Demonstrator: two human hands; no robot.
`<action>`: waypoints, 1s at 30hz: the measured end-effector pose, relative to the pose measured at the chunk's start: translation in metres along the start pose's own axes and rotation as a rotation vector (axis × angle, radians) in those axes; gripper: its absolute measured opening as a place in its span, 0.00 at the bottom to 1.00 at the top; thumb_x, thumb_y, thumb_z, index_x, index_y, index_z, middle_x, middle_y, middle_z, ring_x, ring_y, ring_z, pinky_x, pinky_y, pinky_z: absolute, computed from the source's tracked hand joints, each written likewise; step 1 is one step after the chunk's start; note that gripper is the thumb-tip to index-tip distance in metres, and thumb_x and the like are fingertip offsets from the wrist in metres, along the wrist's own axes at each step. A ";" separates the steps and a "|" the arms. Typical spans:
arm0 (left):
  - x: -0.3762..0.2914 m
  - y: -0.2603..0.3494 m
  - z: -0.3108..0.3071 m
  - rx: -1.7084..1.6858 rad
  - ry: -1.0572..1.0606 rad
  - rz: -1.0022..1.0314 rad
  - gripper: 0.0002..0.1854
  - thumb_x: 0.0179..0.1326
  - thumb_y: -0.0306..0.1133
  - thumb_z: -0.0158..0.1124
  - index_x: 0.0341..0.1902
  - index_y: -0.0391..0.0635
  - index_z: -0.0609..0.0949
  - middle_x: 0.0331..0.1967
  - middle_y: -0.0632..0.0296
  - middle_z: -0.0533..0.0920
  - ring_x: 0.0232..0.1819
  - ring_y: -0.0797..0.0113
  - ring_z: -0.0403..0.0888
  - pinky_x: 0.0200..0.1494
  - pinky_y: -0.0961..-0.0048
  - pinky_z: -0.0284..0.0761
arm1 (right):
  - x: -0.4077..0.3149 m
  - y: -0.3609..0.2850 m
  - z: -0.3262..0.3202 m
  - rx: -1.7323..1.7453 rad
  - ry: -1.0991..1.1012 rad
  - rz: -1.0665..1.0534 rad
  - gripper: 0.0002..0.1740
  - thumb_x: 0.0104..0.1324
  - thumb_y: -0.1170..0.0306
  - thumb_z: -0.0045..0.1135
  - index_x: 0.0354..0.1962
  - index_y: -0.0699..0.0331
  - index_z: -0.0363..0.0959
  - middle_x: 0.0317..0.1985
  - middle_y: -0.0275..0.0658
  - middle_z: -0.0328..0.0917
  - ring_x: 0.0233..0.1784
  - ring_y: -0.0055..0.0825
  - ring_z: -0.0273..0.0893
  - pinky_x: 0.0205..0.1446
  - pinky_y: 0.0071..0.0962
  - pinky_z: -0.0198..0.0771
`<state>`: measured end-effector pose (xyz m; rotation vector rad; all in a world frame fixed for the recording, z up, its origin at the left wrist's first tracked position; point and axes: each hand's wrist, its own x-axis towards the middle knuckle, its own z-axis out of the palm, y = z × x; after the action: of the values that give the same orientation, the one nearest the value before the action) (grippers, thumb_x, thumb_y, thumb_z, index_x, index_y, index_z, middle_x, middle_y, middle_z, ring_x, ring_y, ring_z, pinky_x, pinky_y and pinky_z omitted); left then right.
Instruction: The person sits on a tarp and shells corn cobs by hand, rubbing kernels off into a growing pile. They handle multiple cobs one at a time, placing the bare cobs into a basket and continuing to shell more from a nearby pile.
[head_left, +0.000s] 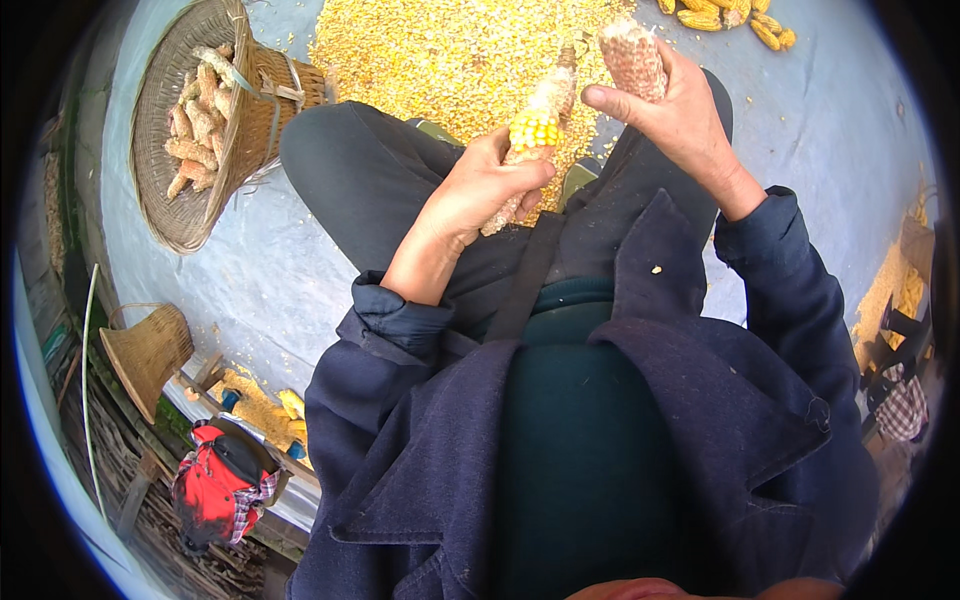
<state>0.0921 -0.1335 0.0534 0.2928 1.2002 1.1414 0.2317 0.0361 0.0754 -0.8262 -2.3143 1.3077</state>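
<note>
My left hand grips a corn cob that is mostly bare, with a patch of yellow kernels left around its upper part. Its far end meets a dark, narrow piece whose kind I cannot tell. To the right, my right hand holds a reddish, stripped corn cob between thumb and fingers, apart from the first cob. Beneath and beyond both hands lies a wide heap of loose yellow corn kernels.
A woven wicker basket with several bare cobs lies tilted at the left. Unshelled corn ears lie at the top right. A smaller basket stands lower left, near a person in red. Another person's checked clothing shows at the right edge.
</note>
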 end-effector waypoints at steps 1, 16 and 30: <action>-0.001 0.000 -0.001 0.009 -0.027 -0.025 0.17 0.54 0.28 0.64 0.43 0.36 0.70 0.21 0.63 0.74 0.16 0.77 0.70 0.17 0.81 0.64 | -0.007 -0.008 -0.002 -0.011 -0.059 0.058 0.35 0.47 0.52 0.70 0.45 0.69 0.71 0.37 0.46 0.78 0.41 0.29 0.78 0.45 0.27 0.71; -0.002 -0.026 0.034 0.078 0.103 -0.176 0.06 0.54 0.24 0.52 0.36 0.39 0.70 0.16 0.66 0.69 0.14 0.78 0.66 0.14 0.80 0.59 | -0.023 0.014 0.085 0.070 0.049 -0.096 0.28 0.49 0.54 0.65 0.40 0.67 0.75 0.28 0.51 0.78 0.33 0.45 0.79 0.35 0.35 0.74; -0.001 -0.019 0.032 0.070 0.070 0.014 0.23 0.53 0.27 0.62 0.49 0.37 0.62 0.21 0.64 0.73 0.14 0.78 0.69 0.13 0.81 0.62 | 0.009 -0.005 0.009 0.015 -0.217 -0.275 0.26 0.53 0.59 0.65 0.47 0.64 0.72 0.42 0.40 0.77 0.47 0.31 0.76 0.51 0.28 0.68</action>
<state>0.1294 -0.1312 0.0539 0.3168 1.3037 1.1315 0.2180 0.0339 0.0748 -0.3575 -2.4714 1.3436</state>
